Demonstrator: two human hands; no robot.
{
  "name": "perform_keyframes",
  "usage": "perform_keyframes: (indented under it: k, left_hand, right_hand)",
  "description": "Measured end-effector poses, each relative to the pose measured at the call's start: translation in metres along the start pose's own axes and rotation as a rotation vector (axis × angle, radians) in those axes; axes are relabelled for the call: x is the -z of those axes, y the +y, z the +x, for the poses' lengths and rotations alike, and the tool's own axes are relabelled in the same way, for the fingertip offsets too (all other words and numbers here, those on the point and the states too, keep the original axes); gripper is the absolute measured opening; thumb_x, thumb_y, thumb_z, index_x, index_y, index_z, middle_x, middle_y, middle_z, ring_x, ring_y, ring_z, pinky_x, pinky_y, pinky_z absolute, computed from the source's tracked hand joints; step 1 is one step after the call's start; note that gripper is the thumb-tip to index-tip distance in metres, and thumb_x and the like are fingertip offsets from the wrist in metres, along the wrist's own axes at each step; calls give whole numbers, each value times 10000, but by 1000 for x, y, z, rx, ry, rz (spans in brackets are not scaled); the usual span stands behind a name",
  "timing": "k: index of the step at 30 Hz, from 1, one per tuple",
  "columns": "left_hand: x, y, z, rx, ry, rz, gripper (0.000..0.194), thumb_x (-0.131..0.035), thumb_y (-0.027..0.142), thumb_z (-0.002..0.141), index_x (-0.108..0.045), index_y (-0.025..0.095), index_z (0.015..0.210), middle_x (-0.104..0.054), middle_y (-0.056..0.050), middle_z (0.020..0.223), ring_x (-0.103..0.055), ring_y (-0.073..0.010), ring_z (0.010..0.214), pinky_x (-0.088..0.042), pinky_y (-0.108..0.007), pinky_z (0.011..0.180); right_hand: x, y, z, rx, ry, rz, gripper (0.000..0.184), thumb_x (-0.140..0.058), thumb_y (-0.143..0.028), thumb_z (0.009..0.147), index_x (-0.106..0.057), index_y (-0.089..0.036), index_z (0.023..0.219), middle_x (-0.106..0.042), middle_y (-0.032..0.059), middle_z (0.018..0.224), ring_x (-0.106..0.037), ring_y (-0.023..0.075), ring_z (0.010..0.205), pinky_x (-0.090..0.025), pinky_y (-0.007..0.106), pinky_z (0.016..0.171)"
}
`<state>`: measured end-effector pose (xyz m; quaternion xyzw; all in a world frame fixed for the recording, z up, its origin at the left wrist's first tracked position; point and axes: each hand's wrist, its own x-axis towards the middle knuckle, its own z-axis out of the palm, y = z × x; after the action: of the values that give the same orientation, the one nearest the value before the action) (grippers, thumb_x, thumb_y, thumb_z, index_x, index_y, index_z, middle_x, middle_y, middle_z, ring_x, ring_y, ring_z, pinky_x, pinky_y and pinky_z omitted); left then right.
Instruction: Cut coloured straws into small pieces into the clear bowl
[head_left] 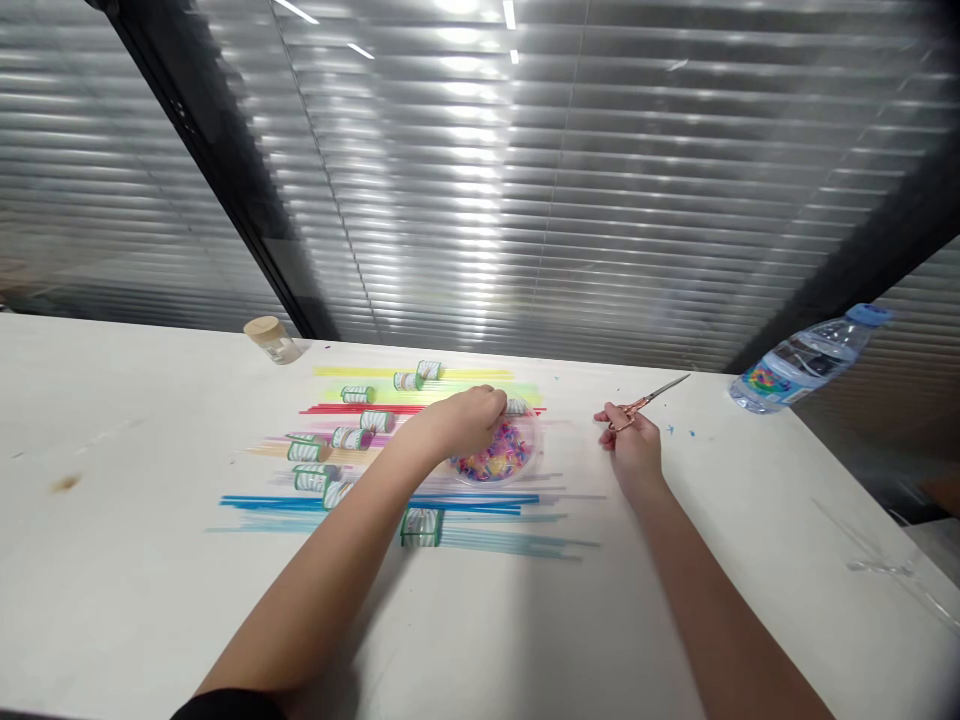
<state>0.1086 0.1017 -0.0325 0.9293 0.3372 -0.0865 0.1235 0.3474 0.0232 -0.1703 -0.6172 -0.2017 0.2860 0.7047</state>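
Observation:
My left hand (474,418) is over a clear round bowl (537,450), its fingers curled together at the bowl's far side. Whatever they pinch, if anything, is hidden. Inside the bowl lie small colourful cut pieces (496,458), mostly pink, purple, orange and yellow. To the right, my right hand (636,448) has its fingers around the copper-coloured handles of a pair of scissors (639,404), whose blades point away to the upper right. Beneath and left of the bowl, bundles of thin straws lie sideways: blue straws (480,502), red straws (330,409) and yellow straws (480,375), each with printed labels (421,527) around them.
A water bottle with a blue cap (806,365) leans at the table's right side. A small jar with a tan lid (274,340) is at the back left. Blue scraps (692,433) lie near the scissors. Window blinds (480,200) rise behind the white table (150,560).

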Motion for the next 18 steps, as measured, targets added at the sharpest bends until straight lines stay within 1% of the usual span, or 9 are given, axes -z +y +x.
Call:
perform_keyframes:
  k: [2,4,8,11,14,15,18]
  left_hand:
    - [3,-2,-2,-10,44,-31,203,-363,126,914,-559,155,956,-634,-111,1045,-585,-192,841,-442,-285,710]
    - [4,-4,-3,-38,104,-59,176,-369,108,892,-531,169,922,-629,-92,971,-553,-181,772,-418,-282,655]
    - [6,-6,-5,-94,198,-171,129,-384,164,900,-502,200,861,-597,-39,781,-484,-161,627,-351,-281,553]
    - [8,-5,-6,-131,258,-228,122,-413,211,909,-526,201,862,-609,-28,770,-507,-157,652,-364,-275,578]
    - [10,-6,-6,-135,281,-229,159,-445,209,895,-582,197,974,-645,-25,787,-552,-167,716,-379,-271,610]
    - [10,-7,-5,-147,280,-222,175,-457,202,885,-602,197,984,-658,-23,789,-561,-166,726,-382,-269,621]
    - [9,-11,-3,-198,278,-189,192,-471,174,862,-662,194,867,-689,-19,795,-577,-151,720,-385,-265,639]
  right_hand:
    - [0,0,0,-2,1,8,367,-790,-467,663,-644,-141,749,-685,47,752,-477,66,453,-368,228,423]
    - [0,0,0,-3,-2,12,356,-783,-460,668,-646,-140,743,-685,49,756,-474,67,452,-365,232,423]
    - [0,1,0,-5,-2,10,336,-773,-446,685,-653,-137,744,-685,49,775,-481,67,456,-374,236,431]
    - [0,1,0,-7,0,6,330,-771,-440,690,-653,-136,742,-684,47,781,-481,65,455,-379,236,436]
    - [0,0,0,-14,2,5,336,-776,-444,687,-656,-134,738,-684,52,782,-480,66,461,-380,235,436]
    - [0,-1,-1,-15,0,6,339,-779,-445,686,-656,-134,736,-684,53,784,-480,66,463,-380,234,436]
    - [0,-1,-1,-9,-2,13,341,-787,-445,684,-655,-134,728,-682,53,781,-479,65,465,-376,230,433]
